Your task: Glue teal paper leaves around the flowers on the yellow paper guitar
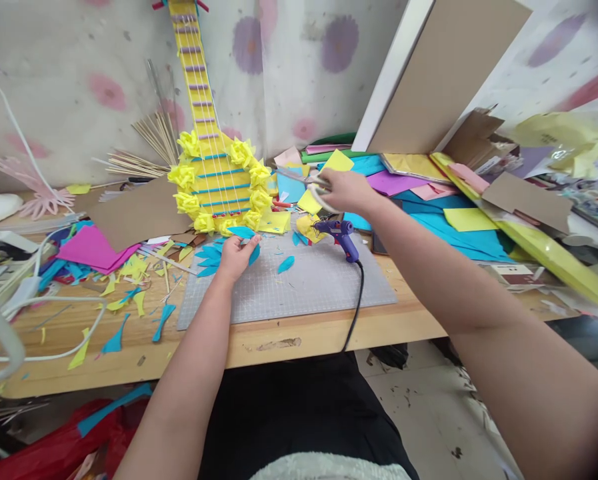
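My left hand (237, 257) is closed in a pinch on blue paper petals (241, 232) above the grey cutting mat. More blue petals (209, 257) fan out on the mat just left of its fingers. One loose petal (285, 265) lies apart to the right. My right hand (346, 191) grips a pair of scissors (293, 175) by the pale handles, blades pointing left over coloured paper sheets. A purple glue gun (343, 235) rests on the mat below this hand. Behind the hands leans a yellow handmade guitar (219, 180), edged with crumpled yellow paper flowers.
The cutting mat (299, 300) lies on a wooden table (269, 350). Blue and yellow scraps (115, 338) and white cables (53, 303) spread on the left. Stacked coloured papers (453, 230) fill the right side. The glue gun's black cord (357, 310) hangs over the front edge.
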`<control>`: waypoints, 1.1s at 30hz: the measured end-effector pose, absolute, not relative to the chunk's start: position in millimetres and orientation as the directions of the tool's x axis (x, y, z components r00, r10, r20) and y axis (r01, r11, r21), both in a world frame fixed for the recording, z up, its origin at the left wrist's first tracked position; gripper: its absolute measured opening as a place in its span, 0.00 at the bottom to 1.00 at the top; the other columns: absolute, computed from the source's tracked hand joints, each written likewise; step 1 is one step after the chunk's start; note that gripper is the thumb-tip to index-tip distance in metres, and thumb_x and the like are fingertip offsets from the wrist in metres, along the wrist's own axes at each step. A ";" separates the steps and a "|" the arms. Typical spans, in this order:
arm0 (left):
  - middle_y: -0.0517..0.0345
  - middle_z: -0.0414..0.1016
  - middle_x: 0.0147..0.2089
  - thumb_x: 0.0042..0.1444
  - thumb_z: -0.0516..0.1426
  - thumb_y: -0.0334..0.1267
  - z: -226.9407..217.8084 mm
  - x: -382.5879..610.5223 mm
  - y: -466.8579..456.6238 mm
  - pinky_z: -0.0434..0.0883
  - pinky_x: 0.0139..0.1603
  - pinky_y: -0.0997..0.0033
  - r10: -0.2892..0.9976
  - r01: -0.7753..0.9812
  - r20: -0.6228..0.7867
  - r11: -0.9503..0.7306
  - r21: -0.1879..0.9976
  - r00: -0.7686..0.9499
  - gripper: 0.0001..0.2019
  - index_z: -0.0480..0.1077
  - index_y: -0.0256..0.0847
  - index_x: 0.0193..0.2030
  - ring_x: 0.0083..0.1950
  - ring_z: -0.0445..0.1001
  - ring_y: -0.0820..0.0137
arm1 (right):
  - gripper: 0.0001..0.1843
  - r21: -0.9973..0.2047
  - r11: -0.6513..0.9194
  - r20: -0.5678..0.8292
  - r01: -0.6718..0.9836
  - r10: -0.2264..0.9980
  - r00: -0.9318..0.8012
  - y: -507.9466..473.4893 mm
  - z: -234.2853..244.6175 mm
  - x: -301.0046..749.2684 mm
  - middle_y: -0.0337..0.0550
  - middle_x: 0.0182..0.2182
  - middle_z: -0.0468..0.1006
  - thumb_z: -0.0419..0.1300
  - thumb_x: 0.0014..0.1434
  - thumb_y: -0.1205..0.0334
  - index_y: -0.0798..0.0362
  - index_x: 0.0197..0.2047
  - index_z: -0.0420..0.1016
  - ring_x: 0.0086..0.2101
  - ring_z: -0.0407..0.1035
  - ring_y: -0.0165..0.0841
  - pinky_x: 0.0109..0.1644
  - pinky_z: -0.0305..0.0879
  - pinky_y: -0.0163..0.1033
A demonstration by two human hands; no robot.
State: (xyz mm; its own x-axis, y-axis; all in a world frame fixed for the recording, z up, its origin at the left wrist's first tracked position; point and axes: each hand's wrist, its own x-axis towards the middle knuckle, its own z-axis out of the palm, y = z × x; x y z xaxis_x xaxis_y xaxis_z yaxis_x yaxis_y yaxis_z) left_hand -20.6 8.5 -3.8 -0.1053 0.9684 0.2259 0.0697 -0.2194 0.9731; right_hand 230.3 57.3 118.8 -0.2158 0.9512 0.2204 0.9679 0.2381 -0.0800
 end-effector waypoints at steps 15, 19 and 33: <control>0.57 0.75 0.28 0.40 0.63 0.52 -9.7 -19.5 11.7 0.67 0.37 0.70 0.954 0.129 0.253 -0.233 0.964 -0.161 0.18 0.73 0.38 0.27 0.31 0.70 0.70 | 0.20 -0.146 0.003 0.071 0.989 0.997 0.007 108.9 52.8 277.2 0.58 0.42 0.76 0.61 0.50 0.60 0.59 0.47 0.69 0.41 0.71 0.44 0.40 0.64 0.43; 0.58 0.74 0.28 0.41 0.63 0.53 -13.2 -20.8 12.9 0.66 0.34 0.71 0.952 0.127 0.246 -0.226 0.966 -0.180 0.18 0.73 0.38 0.28 0.29 0.69 0.71 | 0.17 -0.287 0.094 0.219 0.953 0.975 -0.031 99.4 50.4 281.8 0.56 0.47 0.75 0.52 0.53 0.66 0.56 0.48 0.68 0.46 0.68 0.44 0.46 0.64 0.46; 0.59 0.72 0.25 0.44 0.62 0.49 -16.9 -17.5 14.8 0.64 0.31 0.73 0.918 0.093 0.230 -0.211 0.973 -0.322 0.15 0.71 0.38 0.25 0.27 0.67 0.73 | 0.24 -0.229 -0.091 0.419 0.969 0.890 0.182 -4.9 2.4 355.0 0.56 0.45 0.76 0.48 0.48 0.72 0.55 0.50 0.63 0.53 0.60 0.47 0.55 0.57 0.52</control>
